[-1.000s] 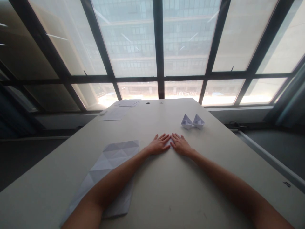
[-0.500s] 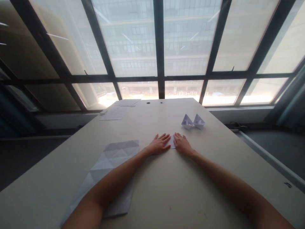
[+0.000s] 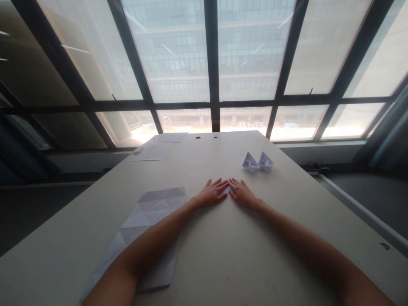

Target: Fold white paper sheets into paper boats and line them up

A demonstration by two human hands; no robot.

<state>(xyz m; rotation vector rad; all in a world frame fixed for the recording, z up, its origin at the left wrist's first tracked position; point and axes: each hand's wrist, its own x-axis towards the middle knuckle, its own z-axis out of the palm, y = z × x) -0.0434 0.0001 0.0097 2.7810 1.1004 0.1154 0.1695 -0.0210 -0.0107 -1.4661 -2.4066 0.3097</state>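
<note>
A small piece of white paper (image 3: pixel 228 194) lies flat on the table, mostly hidden beneath my hands. My left hand (image 3: pixel 213 193) rests on its left part, palm down with the fingers stretched out. From the other side my right hand (image 3: pixel 242 194) lies flat over the paper's right part, its fingertips close to those of the left. Just beyond the right hand stand two folded paper boats (image 3: pixel 257 162), side by side. Under my left forearm is a large creased sheet of paper (image 3: pixel 156 212).
The long white table (image 3: pixel 204 255) reaches toward a wall of framed windows (image 3: pixel 181 55). Flat paper sheets (image 3: pixel 153 151) lie at its far left. Two dark round holes (image 3: pixel 198 137) mark the far end. A dark curtain (image 3: pixel 387 127) hangs at the right.
My right hand has slid left across the small paper toward my left hand, covering more of it. The left hand has stayed in place.
</note>
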